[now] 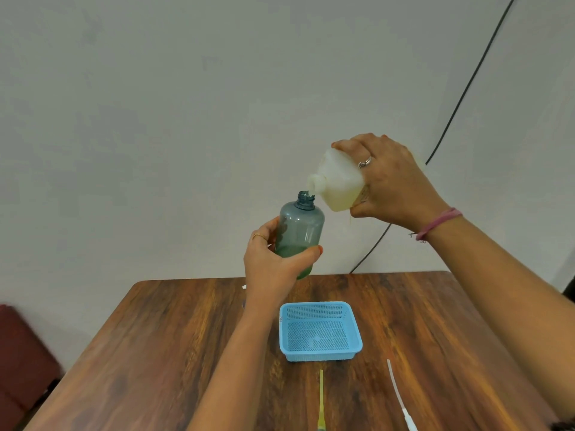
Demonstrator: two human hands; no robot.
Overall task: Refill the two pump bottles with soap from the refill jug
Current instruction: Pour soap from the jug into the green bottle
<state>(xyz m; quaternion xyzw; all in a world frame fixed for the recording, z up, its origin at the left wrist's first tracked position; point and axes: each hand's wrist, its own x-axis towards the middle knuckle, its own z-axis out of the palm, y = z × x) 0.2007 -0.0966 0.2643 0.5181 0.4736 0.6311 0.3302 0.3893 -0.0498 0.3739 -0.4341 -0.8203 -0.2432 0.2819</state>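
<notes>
Left hand [273, 259] grasping open grey bottle [300, 225] above counter [155, 353], right hand [392, 185] gripping tilted refill jug [337, 181], spout beside bottle neck

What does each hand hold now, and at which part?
The left hand grips the blue-grey bottle round its lower body. The right hand holds the tilted refill jug round its rear body.

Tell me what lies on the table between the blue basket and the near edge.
In the head view, two pump tubes lie on the wooden table nearer than the blue basket: a yellowish tube and a white tube.
</notes>
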